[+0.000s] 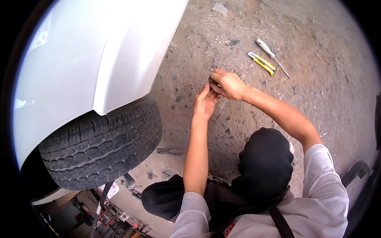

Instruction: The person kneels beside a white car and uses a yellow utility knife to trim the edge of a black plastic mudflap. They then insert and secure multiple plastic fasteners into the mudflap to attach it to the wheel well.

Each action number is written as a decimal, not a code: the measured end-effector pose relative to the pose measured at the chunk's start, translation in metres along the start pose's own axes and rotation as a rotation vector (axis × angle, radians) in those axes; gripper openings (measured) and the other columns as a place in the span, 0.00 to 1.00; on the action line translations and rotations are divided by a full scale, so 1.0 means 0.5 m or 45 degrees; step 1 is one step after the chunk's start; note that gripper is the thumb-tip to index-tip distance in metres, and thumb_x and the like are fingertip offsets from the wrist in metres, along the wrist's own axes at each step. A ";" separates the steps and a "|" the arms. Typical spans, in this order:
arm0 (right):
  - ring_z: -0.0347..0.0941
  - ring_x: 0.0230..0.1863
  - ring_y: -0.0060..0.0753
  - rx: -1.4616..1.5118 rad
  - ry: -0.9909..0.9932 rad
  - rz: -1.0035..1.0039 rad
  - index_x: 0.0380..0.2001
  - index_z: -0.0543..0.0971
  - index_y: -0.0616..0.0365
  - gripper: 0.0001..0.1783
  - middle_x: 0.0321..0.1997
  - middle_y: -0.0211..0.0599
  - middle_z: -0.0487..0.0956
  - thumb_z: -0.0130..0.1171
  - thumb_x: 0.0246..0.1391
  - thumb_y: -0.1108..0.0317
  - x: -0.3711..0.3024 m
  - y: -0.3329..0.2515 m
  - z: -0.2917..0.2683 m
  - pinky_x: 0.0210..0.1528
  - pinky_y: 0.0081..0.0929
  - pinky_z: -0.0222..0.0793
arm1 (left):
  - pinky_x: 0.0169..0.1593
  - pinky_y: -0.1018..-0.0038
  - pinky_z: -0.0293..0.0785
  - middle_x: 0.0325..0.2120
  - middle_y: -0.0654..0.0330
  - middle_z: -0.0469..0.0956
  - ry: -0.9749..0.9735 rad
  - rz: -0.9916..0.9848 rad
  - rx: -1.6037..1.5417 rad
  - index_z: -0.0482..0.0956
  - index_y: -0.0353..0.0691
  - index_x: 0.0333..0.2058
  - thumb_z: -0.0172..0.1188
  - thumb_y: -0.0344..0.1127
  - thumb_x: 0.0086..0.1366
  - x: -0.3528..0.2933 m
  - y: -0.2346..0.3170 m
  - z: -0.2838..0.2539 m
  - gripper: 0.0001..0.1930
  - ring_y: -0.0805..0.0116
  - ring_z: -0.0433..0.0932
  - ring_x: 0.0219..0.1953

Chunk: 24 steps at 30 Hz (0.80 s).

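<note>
My left hand [204, 104] and my right hand [229, 85] meet in front of me, above the dirt ground. The fingers of both are bent together at the tips. Whatever they may pinch is too small or too hidden to make out. Beyond my right hand, a yellow utility knife [262, 64] lies on the ground. Just past it is a screwdriver [266, 49] with a pale handle, its shaft pointing toward the lower right.
A white vehicle body panel [85, 59] fills the left side, over a black tyre [105, 142]. Pliers [170, 151] lie between the tyre and my left forearm. Assorted tools [115, 214] are heaped at the lower left. A clear scrap [220, 9] lies at the far edge.
</note>
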State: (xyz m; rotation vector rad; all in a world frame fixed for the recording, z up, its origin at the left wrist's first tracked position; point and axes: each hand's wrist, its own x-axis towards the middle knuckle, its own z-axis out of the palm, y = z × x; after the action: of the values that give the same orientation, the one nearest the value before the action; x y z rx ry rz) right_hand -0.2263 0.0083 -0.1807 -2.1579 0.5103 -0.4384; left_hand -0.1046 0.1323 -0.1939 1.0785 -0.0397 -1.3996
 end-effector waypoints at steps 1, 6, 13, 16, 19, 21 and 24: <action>0.76 0.37 0.56 0.014 0.003 -0.004 0.35 0.75 0.60 0.11 0.37 0.45 0.75 0.58 0.56 0.62 -0.004 -0.003 0.003 0.37 0.47 0.73 | 0.49 0.70 0.75 0.43 0.60 0.76 -0.013 -0.034 -0.019 0.74 0.37 0.49 0.52 0.45 0.73 0.000 0.001 -0.010 0.17 0.68 0.76 0.45; 0.79 0.36 0.48 0.187 0.076 0.084 0.37 0.79 0.62 0.12 0.36 0.45 0.80 0.58 0.58 0.62 -0.007 -0.016 0.011 0.38 0.40 0.75 | 0.46 0.71 0.76 0.43 0.57 0.79 -0.061 -0.068 -0.096 0.76 0.36 0.47 0.54 0.42 0.72 0.007 -0.001 -0.044 0.15 0.67 0.77 0.44; 0.79 0.24 0.31 0.367 0.194 0.721 0.37 0.81 0.63 0.14 0.26 0.39 0.82 0.59 0.59 0.61 0.043 0.085 -0.010 0.34 0.32 0.76 | 0.38 0.75 0.81 0.38 0.50 0.82 -0.080 0.264 -0.051 0.78 0.34 0.40 0.56 0.34 0.71 -0.024 0.073 -0.034 0.09 0.65 0.82 0.35; 0.79 0.43 0.54 -0.244 0.369 0.652 0.40 0.80 0.60 0.12 0.38 0.52 0.83 0.56 0.57 0.65 0.088 0.237 -0.053 0.48 0.44 0.74 | 0.35 0.75 0.81 0.34 0.52 0.81 -0.105 0.279 -0.010 0.78 0.33 0.40 0.56 0.33 0.71 -0.043 0.086 0.003 0.08 0.67 0.82 0.31; 0.77 0.48 0.57 -0.388 0.390 0.686 0.43 0.78 0.59 0.13 0.45 0.54 0.81 0.55 0.56 0.66 0.122 0.291 -0.071 0.51 0.47 0.73 | 0.33 0.76 0.81 0.33 0.54 0.81 -0.089 0.247 0.011 0.78 0.34 0.39 0.56 0.32 0.71 -0.057 0.069 -0.021 0.07 0.68 0.81 0.30; 0.77 0.49 0.58 -0.435 0.297 0.713 0.45 0.77 0.58 0.14 0.49 0.54 0.79 0.56 0.57 0.65 0.147 0.274 -0.032 0.52 0.48 0.73 | 0.32 0.77 0.77 0.31 0.59 0.79 -0.013 0.265 0.066 0.79 0.35 0.39 0.58 0.34 0.70 -0.088 0.066 -0.053 0.07 0.71 0.79 0.29; 0.76 0.50 0.59 -0.543 0.211 0.795 0.46 0.77 0.57 0.14 0.51 0.54 0.78 0.57 0.58 0.64 0.166 0.279 -0.012 0.53 0.50 0.72 | 0.31 0.78 0.71 0.30 0.63 0.76 0.002 0.272 0.100 0.79 0.37 0.38 0.59 0.36 0.70 -0.110 0.071 -0.063 0.08 0.74 0.74 0.28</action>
State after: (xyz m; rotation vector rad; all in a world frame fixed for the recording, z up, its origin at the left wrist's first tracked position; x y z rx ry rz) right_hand -0.1865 -0.1144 -0.2794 -2.2081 1.4224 -0.1631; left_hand -0.0723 0.1875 -0.1587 1.1066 -0.2047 -1.2131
